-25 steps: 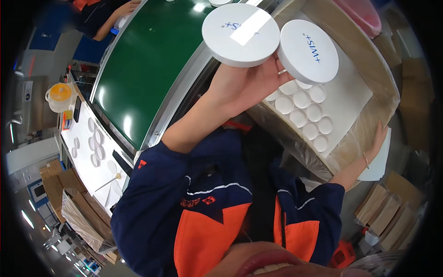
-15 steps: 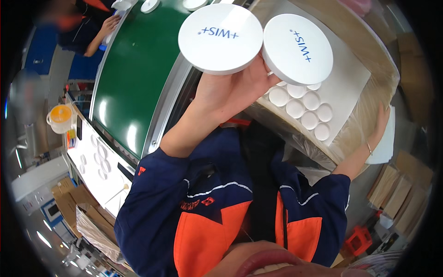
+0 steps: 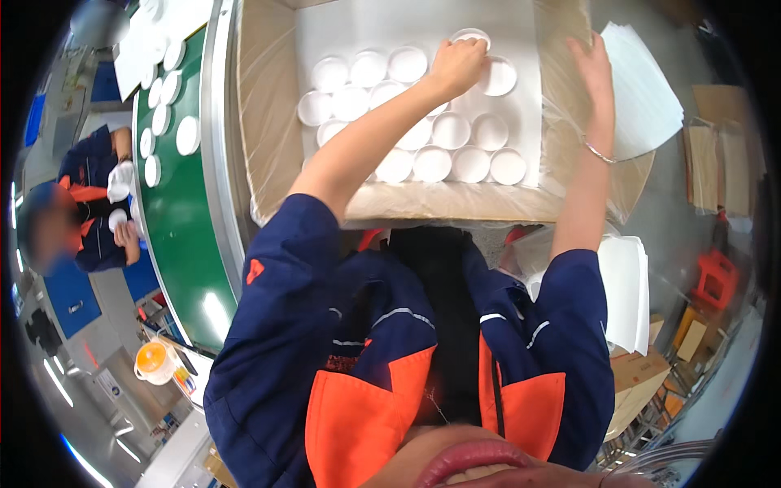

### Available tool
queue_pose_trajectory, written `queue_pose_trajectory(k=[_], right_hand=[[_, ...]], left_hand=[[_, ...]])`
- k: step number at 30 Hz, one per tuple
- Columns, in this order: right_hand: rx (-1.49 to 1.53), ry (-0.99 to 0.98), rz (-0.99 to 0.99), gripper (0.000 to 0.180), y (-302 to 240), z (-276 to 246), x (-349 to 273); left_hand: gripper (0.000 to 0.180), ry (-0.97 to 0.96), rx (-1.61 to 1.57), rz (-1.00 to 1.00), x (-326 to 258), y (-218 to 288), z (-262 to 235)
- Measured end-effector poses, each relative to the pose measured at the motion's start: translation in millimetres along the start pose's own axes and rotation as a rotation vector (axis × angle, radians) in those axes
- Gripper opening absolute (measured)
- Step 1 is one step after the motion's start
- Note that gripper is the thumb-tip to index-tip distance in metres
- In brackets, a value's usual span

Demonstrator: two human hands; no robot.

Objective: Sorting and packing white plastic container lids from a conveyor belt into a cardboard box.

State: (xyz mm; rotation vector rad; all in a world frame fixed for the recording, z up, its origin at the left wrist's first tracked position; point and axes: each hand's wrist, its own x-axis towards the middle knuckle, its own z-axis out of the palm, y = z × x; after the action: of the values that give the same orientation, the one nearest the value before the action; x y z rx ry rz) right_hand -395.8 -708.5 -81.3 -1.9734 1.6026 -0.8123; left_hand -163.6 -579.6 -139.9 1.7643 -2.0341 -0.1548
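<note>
In the head view, the left hand [image 3: 460,65], previously raised, is now lowered into the lined box [image 3: 264,122]; a white disc [image 3: 472,34] is apparently gripped there, beside a second disc [image 3: 497,76], so the layer of discs [image 3: 432,163] seems extended. The right hand [image 3: 592,69], fingers spread, is placed at the side wall.

Left hand [image 3: 460,67] grips a white cap [image 3: 470,34] in a lined box [image 3: 439,213]
Right hand [image 3: 592,69] spread at its side wall [image 3: 561,146]; other caps [image 3: 451,130] beside the left hand, white sheets [image 3: 640,93] beside the right.
</note>
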Motion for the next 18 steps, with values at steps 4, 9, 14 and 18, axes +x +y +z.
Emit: queue_pose_trajectory(k=[4, 9, 14, 18], right_hand=[[0.026, 0.001, 0.016, 0.064, -1, -11, -11], [0.152, 0.055, -0.190, 0.040, -25, -16, -32], [0.096, 0.129, -0.205, 0.041, 6, -1, -18], [0.062, 0.099, -0.146, 0.041, 3, -7, -21]], left_hand=[[0.014, -0.123, 0.034, -0.150, 13, 11, 44], [0.029, -0.186, -0.206, -0.036, -7, 40, 61], [0.028, -0.320, 0.070, 0.313, -37, 62, 64], [0.033, -0.312, 0.051, 0.343, -54, 55, 55]])
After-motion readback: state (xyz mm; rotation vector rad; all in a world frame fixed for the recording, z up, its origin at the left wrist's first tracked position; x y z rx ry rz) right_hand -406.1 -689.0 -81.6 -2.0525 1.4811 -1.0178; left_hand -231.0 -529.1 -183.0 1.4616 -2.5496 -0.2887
